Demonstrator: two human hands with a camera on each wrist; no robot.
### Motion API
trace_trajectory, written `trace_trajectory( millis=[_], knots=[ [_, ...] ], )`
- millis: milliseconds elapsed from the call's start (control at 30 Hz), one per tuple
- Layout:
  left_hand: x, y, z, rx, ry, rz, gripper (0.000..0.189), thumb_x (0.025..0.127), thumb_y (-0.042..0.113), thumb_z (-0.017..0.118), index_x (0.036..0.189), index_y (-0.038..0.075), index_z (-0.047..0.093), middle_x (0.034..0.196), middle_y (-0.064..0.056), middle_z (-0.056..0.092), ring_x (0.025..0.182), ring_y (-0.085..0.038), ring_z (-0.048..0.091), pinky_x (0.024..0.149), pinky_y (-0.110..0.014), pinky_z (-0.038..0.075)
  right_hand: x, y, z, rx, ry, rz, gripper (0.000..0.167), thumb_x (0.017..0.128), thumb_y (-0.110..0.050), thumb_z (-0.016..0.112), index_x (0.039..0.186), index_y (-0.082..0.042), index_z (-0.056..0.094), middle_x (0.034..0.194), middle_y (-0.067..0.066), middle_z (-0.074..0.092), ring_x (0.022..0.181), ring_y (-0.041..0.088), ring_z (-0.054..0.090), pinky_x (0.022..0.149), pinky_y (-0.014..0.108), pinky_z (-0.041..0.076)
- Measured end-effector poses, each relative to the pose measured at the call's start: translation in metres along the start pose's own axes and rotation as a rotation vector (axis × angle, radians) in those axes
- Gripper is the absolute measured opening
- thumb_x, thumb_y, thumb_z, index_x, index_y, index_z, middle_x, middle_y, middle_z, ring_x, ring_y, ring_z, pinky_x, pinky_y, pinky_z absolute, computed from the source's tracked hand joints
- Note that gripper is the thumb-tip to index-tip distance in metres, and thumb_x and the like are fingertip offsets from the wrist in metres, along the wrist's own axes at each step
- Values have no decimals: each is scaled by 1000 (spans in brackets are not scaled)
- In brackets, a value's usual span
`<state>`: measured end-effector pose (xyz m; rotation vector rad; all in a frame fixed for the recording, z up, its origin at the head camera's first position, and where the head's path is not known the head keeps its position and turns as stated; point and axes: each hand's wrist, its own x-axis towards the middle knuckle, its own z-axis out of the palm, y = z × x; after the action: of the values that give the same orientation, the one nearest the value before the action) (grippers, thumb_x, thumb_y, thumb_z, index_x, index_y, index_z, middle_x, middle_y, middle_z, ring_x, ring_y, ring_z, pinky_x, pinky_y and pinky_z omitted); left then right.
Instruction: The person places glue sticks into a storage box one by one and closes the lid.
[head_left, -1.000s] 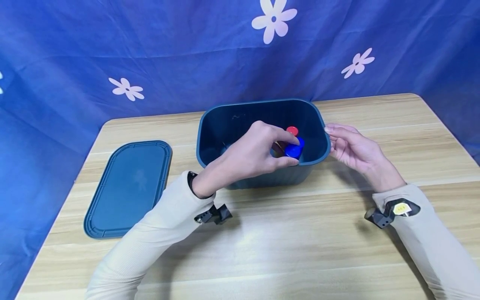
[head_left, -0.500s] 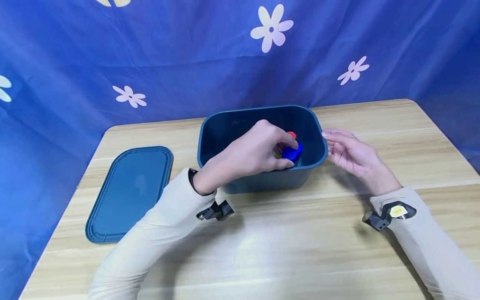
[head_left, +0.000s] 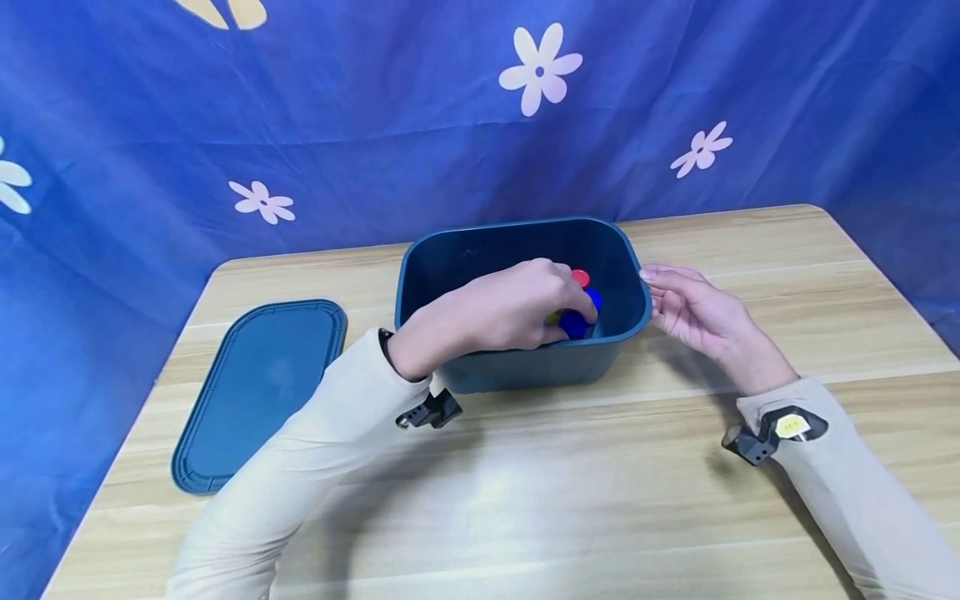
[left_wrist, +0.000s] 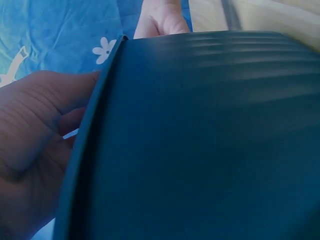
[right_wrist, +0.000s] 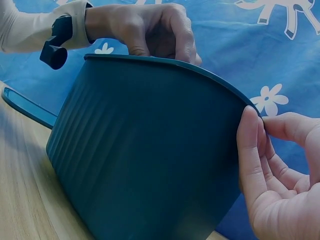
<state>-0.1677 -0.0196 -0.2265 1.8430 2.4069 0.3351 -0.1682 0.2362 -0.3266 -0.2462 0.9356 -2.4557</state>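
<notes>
Fingers (head_left: 579, 302), left hand (head_left: 517, 307): curled round blue round thing (head_left: 574, 326) inside bin (head_left: 525, 368) | right hand (head_left: 693, 310): pinches bin rim (head_left: 510, 224) | best: rim steady, grasp even, red disc (head_left: 580, 278) undisturbed

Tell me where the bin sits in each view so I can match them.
Head: the bin is just right of centre, toward the back of the table.
Left wrist: the bin fills the middle and right, its rim slanting up near the left side.
Right wrist: the bin fills the middle, its rim curving down toward the right.
Shared landmark: the left hand, reaching over the rim in all three.
</notes>
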Motion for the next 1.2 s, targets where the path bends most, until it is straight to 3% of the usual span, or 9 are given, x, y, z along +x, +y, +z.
trace_trajectory(
  millis=[367,700,1033,1200],
  knots=[
    [2,3,3,40,-30,-35,23,88,6,70,110,5,71,106,-3,71,97,-19,57,92,-24,47,-1,0,0,-3,22,4,19,100,0,46,96,5,65,86,13,66,76,18,64,62,22,54],
    [-4,-3,4,-17,67,-10,22,84,6,74,106,3,71,102,-5,71,96,-21,60,90,-25,48,-1,0,2,15,15,4,19,100,1,46,97,7,64,87,14,67,76,19,64,62,23,55],
    [-7,-5,0,-50,90,-28,21,85,7,74,105,3,71,108,-8,70,111,-22,60,102,-28,44,0,-1,2,17,21,9,19,100,1,47,96,6,65,87,14,67,76,19,65,62,23,55],
    [-14,-5,-4,-66,119,-44,22,84,9,75,106,3,71,108,-8,69,104,-20,62,96,-27,47,0,-1,2,20,23,14,20,100,1,46,96,6,65,87,14,67,76,19,65,62,23,55]
  ],
)
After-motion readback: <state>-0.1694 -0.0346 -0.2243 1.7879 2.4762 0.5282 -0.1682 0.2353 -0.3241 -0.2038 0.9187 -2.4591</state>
